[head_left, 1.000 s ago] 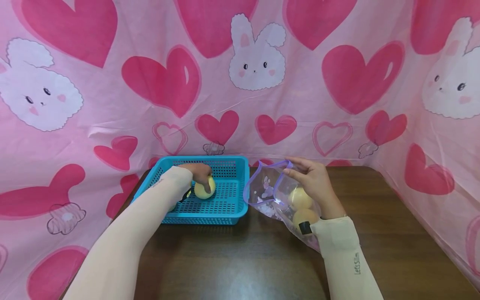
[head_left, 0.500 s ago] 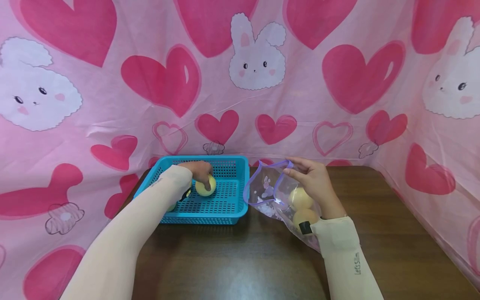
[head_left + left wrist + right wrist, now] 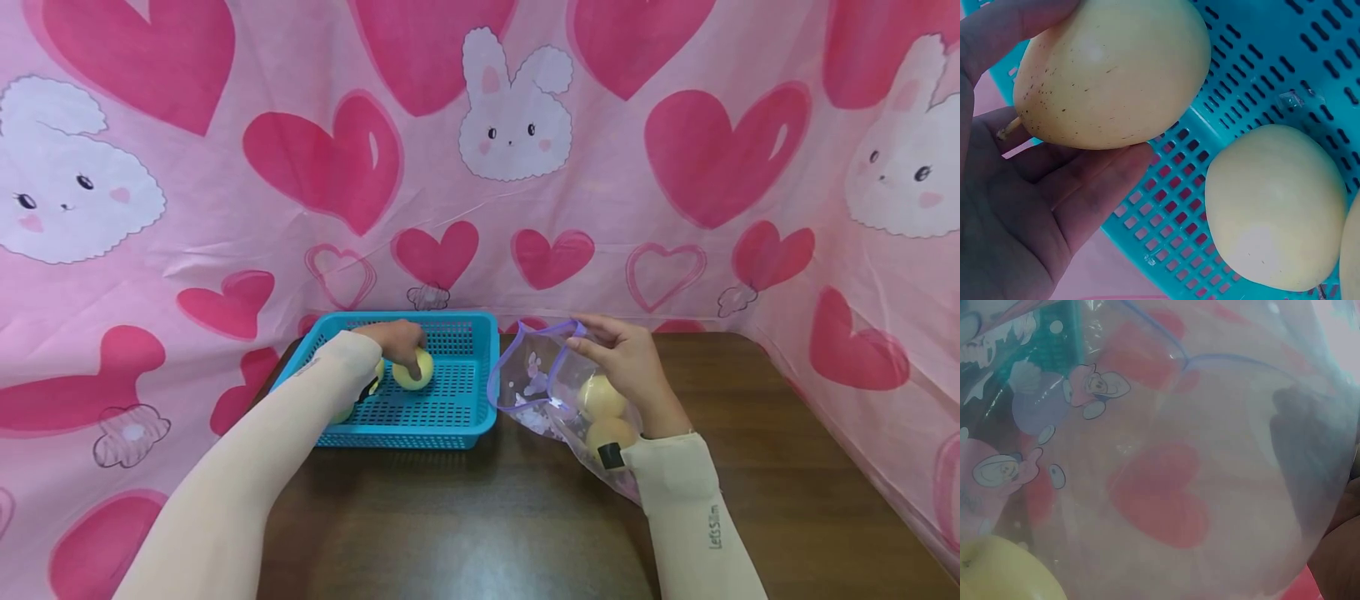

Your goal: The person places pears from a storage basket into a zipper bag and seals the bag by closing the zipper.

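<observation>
My left hand (image 3: 399, 340) reaches into the blue perforated basket (image 3: 465, 392) and grips a pale yellow pear (image 3: 415, 369). Close up, that pear (image 3: 1110, 72) sits between my thumb and fingers (image 3: 1091, 200), just above the basket floor (image 3: 1260, 56). Another pear (image 3: 1275, 206) lies in the basket beside it. My right hand (image 3: 626, 358) pinches the rim of a clear plastic bag (image 3: 536, 383) with a purple edge and holds it up. Two pears (image 3: 600, 398) lie inside the bag. The right wrist view looks through the bag film (image 3: 1166, 487), with one pear (image 3: 1004, 572) at the bottom left.
The basket stands at the back left of a dark wooden table (image 3: 750, 467). Pink cloth with hearts and rabbits (image 3: 517, 125) walls the table at the back and on both sides. A black wrist strap (image 3: 609, 455) shows on my right sleeve.
My left hand has carried the pear slightly back and to the right inside the basket. The right hand and the bag have stayed still.
</observation>
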A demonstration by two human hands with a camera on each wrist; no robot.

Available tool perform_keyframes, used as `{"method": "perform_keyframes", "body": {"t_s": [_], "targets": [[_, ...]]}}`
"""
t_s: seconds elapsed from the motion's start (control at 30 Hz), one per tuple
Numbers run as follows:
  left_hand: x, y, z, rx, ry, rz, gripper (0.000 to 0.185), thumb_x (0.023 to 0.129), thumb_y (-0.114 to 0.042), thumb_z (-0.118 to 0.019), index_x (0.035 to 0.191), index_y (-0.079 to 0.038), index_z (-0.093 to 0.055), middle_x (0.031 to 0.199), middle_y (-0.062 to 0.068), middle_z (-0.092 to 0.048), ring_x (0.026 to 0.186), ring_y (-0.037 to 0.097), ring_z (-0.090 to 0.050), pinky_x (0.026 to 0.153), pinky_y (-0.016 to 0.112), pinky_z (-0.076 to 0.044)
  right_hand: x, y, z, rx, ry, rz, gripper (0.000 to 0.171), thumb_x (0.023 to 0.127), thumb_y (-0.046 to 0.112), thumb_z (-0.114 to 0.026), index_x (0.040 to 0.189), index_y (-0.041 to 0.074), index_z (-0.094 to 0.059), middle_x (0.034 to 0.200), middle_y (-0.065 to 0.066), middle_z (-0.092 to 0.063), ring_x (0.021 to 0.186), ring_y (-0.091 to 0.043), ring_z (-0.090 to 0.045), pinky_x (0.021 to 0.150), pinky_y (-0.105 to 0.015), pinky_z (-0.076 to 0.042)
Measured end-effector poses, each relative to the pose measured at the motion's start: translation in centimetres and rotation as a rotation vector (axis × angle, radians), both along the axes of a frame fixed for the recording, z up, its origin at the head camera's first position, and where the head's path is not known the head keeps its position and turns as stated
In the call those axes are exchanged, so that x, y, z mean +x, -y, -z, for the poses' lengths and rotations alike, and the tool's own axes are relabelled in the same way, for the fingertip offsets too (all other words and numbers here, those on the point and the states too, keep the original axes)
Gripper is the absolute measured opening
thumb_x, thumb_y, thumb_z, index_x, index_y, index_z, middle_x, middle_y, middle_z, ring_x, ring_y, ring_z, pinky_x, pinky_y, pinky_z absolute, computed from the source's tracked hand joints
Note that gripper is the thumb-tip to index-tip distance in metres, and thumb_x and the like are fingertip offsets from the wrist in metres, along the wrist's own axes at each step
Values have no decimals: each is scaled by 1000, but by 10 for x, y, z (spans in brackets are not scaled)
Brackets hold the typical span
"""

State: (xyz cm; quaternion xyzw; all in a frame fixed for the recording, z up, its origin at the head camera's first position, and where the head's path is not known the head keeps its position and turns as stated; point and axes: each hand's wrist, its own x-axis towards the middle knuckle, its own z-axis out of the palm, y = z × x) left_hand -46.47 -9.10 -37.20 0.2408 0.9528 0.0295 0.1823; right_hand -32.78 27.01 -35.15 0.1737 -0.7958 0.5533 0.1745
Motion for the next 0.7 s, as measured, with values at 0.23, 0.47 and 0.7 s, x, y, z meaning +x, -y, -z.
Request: {"method": "perform_keyframes", "body": {"t_s": [0.23, 0.47, 0.7], "targets": [[0, 2, -1, 2, -15, 35, 59, 74, -34, -84, 122, -4, -66, 114, 8, -63, 96, 21, -61, 81, 38, -53, -1, -1, 0, 20, 15, 6, 41, 84, 18, -77, 123, 6, -68, 107, -12, -71, 96, -12, -68, 79, -23, -52], [-1, 4, 2, 16, -26, 65, 54, 74, -36, -84, 116, -6, -69, 103, 4, -65, 86, 17, -61, 75, 37, -53, -1, -1, 0, 28, 12, 9, 41, 84, 19, -77, 123, 7, -68, 108, -11, -71, 96, -13, -68, 79, -22, -52], [2, 3, 0, 13, -52, 54, 53, 72, -38, -84, 113, -8, -69, 100, 1, -63, 86, 17, -59, 75, 37, -52, 0, -1, 1, 40, 10, 18, 42, 84, 19, -77, 123, 5, -67, 108, -11, -71, 98, -17, -68, 78, -22, -52]]}}
